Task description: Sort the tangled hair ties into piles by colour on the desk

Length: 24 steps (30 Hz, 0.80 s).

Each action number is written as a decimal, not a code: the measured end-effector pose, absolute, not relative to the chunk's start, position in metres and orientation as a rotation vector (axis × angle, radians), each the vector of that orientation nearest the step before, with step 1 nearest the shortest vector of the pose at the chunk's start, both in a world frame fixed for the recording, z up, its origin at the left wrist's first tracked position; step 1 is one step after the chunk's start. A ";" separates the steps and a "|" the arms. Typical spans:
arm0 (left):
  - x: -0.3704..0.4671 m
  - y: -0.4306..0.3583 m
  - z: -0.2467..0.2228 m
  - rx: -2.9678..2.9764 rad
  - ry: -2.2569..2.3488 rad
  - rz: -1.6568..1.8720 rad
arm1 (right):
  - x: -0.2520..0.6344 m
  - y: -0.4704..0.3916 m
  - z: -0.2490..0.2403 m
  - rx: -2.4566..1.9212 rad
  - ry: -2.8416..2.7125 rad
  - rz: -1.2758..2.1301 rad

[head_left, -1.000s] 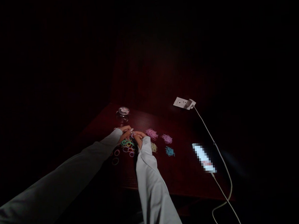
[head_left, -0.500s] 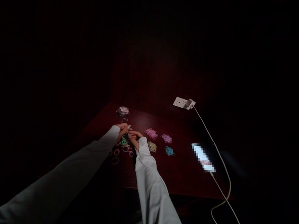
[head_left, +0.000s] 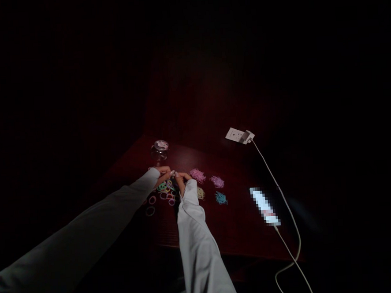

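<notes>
Left hand (head_left: 163,173) and right hand (head_left: 184,178) observed with fingers bent, tips close together (any grip cannot be determined), coloured rings (head_left: 161,187) lying nearside of the left hand, pink bands (head_left: 197,176) right of the right.

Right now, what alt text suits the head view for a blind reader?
A left hand and right hand are close together by scattered multicoloured rings on a dark red table. A clear lidded jar stands beyond; to the right lie pink, purple, yellowish and blue stringy piles.
</notes>
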<state>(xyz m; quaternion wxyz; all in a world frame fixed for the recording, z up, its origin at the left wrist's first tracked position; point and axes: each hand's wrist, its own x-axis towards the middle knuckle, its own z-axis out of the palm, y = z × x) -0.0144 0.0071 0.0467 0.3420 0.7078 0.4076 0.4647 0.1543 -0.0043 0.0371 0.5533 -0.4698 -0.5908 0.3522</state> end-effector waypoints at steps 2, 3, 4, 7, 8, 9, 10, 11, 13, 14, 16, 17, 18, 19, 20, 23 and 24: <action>-0.014 0.007 0.047 1.837 1.055 1.205 | 0.156 -0.003 0.037 -1.117 -1.408 0.803; -0.013 0.006 0.047 1.832 1.056 1.212 | 0.157 -0.003 0.037 -1.114 -1.415 0.782; -0.013 0.006 0.048 1.825 1.057 1.222 | 0.158 -0.004 0.037 -1.108 -1.421 0.760; -0.012 0.003 0.049 1.805 1.046 1.245 | 0.160 -0.007 0.040 -1.099 -1.446 0.703; -0.011 0.002 0.049 1.798 1.039 1.248 | 0.160 -0.008 0.040 -1.100 -1.454 0.689; -0.011 0.002 0.049 1.788 1.033 1.247 | 0.160 -0.008 0.041 -1.101 -1.463 0.674; -0.011 0.001 0.049 1.776 1.025 1.245 | 0.160 -0.009 0.041 -1.102 -1.470 0.658; -0.011 0.001 0.049 1.766 1.016 1.243 | 0.160 -0.009 0.041 -1.103 -1.476 0.641; -0.011 0.001 0.048 1.756 1.008 1.231 | 0.159 -0.009 0.040 -1.107 -1.480 0.605; -0.011 0.001 0.047 1.760 1.007 1.224 | 0.159 -0.009 0.040 -1.110 -1.480 0.590; -0.011 0.002 0.046 1.775 1.000 1.215 | 0.157 -0.009 0.039 -1.122 -1.472 0.577; -0.012 0.002 0.046 1.779 0.993 1.212 | 0.157 -0.009 0.039 -1.128 -1.464 0.579; -0.012 0.003 0.045 1.779 0.984 1.213 | 0.156 -0.010 0.038 -1.135 -1.457 0.584; -0.012 0.003 0.044 1.777 0.977 1.215 | 0.155 -0.010 0.038 -1.144 -1.449 0.590; -0.012 0.003 0.044 1.777 0.974 1.216 | 0.154 -0.010 0.038 -1.152 -1.440 0.598; -0.014 0.003 0.043 1.811 1.000 1.205 | 0.153 -0.010 0.037 -1.160 -1.402 0.641; -0.015 0.002 0.043 1.838 1.014 1.197 | 0.152 -0.010 0.037 -1.153 -1.382 0.664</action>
